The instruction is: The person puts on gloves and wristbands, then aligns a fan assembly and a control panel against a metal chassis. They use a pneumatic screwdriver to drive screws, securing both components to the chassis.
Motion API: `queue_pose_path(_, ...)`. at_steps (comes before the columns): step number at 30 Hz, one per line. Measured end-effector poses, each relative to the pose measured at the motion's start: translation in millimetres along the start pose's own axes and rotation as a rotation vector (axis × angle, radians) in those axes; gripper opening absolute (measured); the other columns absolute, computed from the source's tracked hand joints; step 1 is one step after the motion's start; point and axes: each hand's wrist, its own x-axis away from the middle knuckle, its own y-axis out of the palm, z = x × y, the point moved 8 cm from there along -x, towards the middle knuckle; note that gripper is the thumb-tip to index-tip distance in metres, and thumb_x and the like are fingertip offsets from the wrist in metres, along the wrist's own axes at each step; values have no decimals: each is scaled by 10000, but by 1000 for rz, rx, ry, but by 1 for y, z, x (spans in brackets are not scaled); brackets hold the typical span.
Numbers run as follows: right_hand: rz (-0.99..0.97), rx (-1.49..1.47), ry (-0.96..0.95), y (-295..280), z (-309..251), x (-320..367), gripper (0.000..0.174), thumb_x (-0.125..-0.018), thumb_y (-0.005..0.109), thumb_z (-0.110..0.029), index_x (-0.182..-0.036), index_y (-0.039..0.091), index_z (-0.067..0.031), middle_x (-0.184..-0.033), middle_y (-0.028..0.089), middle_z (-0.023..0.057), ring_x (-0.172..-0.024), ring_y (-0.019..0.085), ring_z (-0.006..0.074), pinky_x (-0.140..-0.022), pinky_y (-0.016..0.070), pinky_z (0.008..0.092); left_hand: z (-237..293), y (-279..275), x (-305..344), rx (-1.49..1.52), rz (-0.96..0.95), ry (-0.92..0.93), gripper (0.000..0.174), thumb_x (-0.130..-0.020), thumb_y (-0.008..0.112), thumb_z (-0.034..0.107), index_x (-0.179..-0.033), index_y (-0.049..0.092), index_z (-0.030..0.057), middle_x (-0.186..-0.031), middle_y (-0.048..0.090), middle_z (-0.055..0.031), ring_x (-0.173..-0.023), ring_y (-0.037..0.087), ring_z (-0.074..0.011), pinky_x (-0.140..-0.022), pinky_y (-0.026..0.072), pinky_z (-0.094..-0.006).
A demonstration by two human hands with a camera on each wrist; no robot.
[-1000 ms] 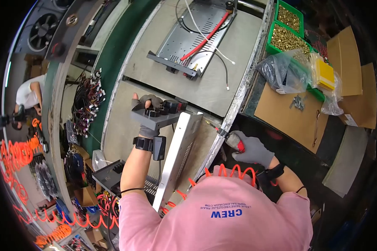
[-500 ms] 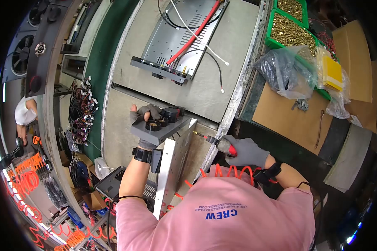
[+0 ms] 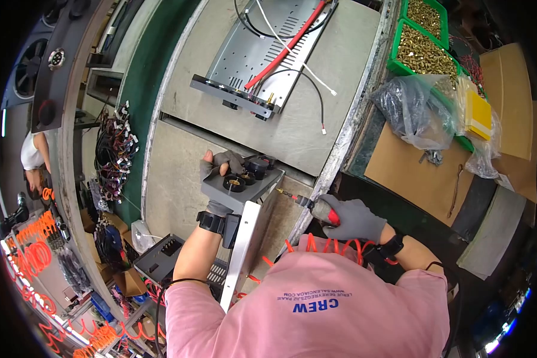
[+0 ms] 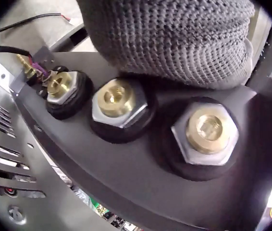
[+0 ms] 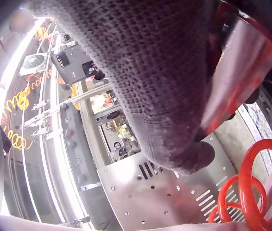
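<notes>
My gloved left hand [image 3: 225, 162] grips the dark front panel [image 3: 244, 191] of a sheet-metal chassis [image 3: 244, 247], which stands on its edge. In the left wrist view, the glove [image 4: 174, 43] lies along the panel beside a row of brass fittings [image 4: 209, 127] with hex nuts and black collars. My gloved right hand [image 3: 358, 219] holds a red and grey power screwdriver [image 3: 325, 212], its bit pointing left, with a brass-coloured tip [image 3: 280, 190] close to the panel's right end. In the right wrist view, the slotted chassis wall [image 5: 150, 192] shows below the glove [image 5: 141, 82].
Another chassis [image 3: 268, 48] with a red tube and loose wires lies farther up the bench. Green bins [image 3: 426, 51] of brass parts, a plastic bag [image 3: 414, 113] and cardboard [image 3: 420, 173] are at the right. A coiled red hose [image 5: 256, 183] hangs near my right hand.
My right hand has brought the screwdriver left and up, its bit closer to the panel. The left hand keeps its grip while the panel has tilted slightly. The head view has shifted.
</notes>
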Motion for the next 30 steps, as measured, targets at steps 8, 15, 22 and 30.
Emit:
queue_pose_path(8, 37, -23, -7, 0, -2, -1, 713, -681, 601, -372, -1257, 338, -45, -737, 580, 202, -717, 571, 376, -678, 437, 421, 19, 16, -1, -116, -13, 103, 503, -917, 248, 358, -486, 351, 119, -502, 436, -97, -580, 378, -217, -586, 328, -317)
queue_pose_path(15, 25, -51, -6, -3, -5, -5, 696, -673, 602, -359, -1238, 363, -31, -731, 581, 200, -720, 571, 371, -680, 436, 421, 20, 9, 1, -59, 65, 175, 493, -912, 259, 350, -483, 348, 123, -495, 431, -98, -558, 371, -212, -560, 317, -314)
queue_pose_path(22, -33, 64, 19, -18, -6, -11, 679, -670, 599, -346, -1223, 384, -16, -700, 575, 196, -693, 571, 364, -663, 443, 417, 15, 5, 2, -103, 96, 190, 454, -892, 284, 334, -498, 359, 122, -488, 428, -92, -549, 354, -195, -567, 312, -311)
queue_pose_path(30, -4, 41, -13, -12, -6, -13, 663, -668, 598, -338, -1209, 386, -19, -685, 572, 199, -653, 574, 353, -605, 451, 420, 19, 5, 2, -141, 50, 285, 392, -843, 332, 317, -501, 344, 127, -455, 400, -77, -511, 313, -177, -535, 279, -301)
